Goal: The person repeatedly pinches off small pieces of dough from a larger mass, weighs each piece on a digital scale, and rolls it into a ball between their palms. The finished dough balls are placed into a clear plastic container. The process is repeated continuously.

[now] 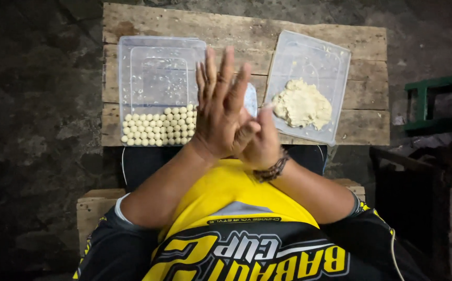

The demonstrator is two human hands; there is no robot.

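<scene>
My left hand [220, 112] lies flat, fingers straight and spread, its palm pressed against my right hand [265, 143], which sits under it and wears a beaded bracelet. Whatever is between the palms is hidden. Both hands hover over the near edge of a wooden plank table [236, 26]. Just left of them a clear plastic box [155, 57] holds several rows of small pale dough balls [158, 127] along its near side. To the right, a clear plastic tray [312, 52] carries a lump of pale dough [303, 104]. A small pale object [251, 98] peeks out behind my left fingers.
A green metal frame [439, 101] stands at the right, with dark furniture below it. A wooden crate [93, 208] sits by my left elbow. The floor around is dark, rough concrete [33, 104].
</scene>
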